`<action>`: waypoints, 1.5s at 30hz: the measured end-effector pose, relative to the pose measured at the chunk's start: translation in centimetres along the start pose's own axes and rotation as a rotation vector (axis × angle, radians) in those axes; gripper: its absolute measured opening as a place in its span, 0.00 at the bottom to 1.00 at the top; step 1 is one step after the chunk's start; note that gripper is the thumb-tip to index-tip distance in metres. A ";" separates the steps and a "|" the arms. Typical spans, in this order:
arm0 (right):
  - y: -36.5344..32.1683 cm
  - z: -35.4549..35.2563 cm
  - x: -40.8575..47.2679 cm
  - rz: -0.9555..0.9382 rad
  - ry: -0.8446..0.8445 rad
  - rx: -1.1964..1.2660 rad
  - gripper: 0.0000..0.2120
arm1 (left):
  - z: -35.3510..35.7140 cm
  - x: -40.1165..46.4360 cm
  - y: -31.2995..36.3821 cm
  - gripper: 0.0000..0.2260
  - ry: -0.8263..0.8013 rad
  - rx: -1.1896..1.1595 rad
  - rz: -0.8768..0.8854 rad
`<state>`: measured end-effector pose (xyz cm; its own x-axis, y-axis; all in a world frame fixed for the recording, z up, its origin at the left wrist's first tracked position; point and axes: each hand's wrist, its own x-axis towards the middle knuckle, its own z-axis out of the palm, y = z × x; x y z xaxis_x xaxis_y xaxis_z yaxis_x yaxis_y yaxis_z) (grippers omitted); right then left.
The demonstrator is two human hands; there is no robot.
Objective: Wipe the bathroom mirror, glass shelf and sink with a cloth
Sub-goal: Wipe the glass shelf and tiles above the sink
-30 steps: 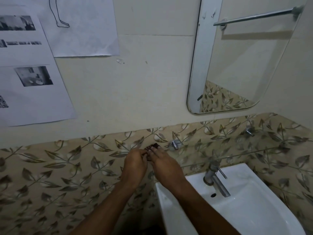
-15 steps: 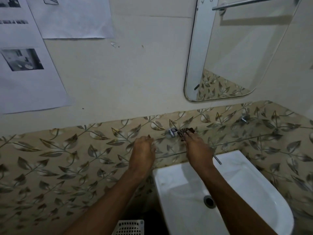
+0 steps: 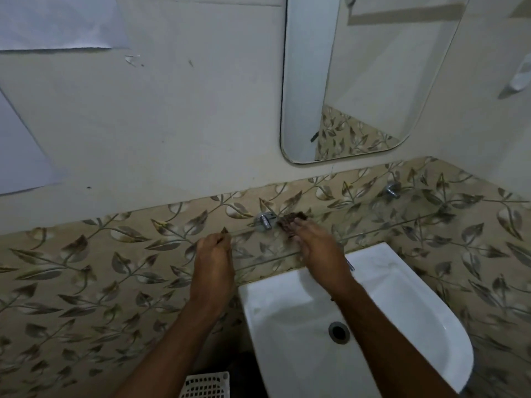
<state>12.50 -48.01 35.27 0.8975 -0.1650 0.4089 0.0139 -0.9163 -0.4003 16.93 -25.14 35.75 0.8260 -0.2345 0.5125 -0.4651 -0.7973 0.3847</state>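
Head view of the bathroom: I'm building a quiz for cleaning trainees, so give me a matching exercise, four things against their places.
Things:
1. cloth
2. left hand
3. mirror
4. basket

Places:
A. on the wall above the glass shelf
B. at the shelf's left end
C. on the floor left of the sink
D. under the right hand, beside a chrome bracket

Pairs: 1-D, 2-B, 3-A, 4-C

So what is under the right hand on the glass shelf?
A dark cloth pokes out past the right hand, lying on the glass shelf. The rest of it is covered by the hand.
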 end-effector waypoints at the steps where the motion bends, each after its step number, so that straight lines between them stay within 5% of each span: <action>1: 1.6 -0.8 0.4 0.065 0.005 -0.029 0.17 | 0.1 0.1 -0.1 0.11 -0.004 0.000 0.006; 8: 1.4 -0.2 1.7 0.291 0.027 -0.213 0.26 | 0.5 0.7 -1.1 0.09 -0.001 -0.084 0.011; 14: -8.9 5.0 -1.1 0.040 0.026 -0.023 0.25 | -0.6 1.7 0.3 0.10 0.021 -0.146 0.006; 18: -11.5 6.6 -1.7 0.036 0.021 0.172 0.23 | -0.6 2.4 1.1 0.12 -0.028 -0.218 -0.018; 29: -2.9 2.4 -0.4 0.263 0.179 0.011 0.17 | 1.0 3.4 -0.9 0.09 -0.283 -0.375 0.139; 36: 2.0 0.4 1.2 0.454 0.259 -0.042 0.16 | 1.9 4.3 -0.1 0.11 -0.267 -0.369 0.164; 45: -2.3 1.9 -1.0 0.214 0.188 0.089 0.17 | 4.4 6.7 2.3 0.11 -0.284 -0.311 0.295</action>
<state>12.42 -45.02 34.18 0.7871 -0.4232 0.4488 -0.1207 -0.8191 -0.5607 22.75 -31.00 36.72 0.6788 -0.6012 0.4216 -0.7287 -0.4808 0.4876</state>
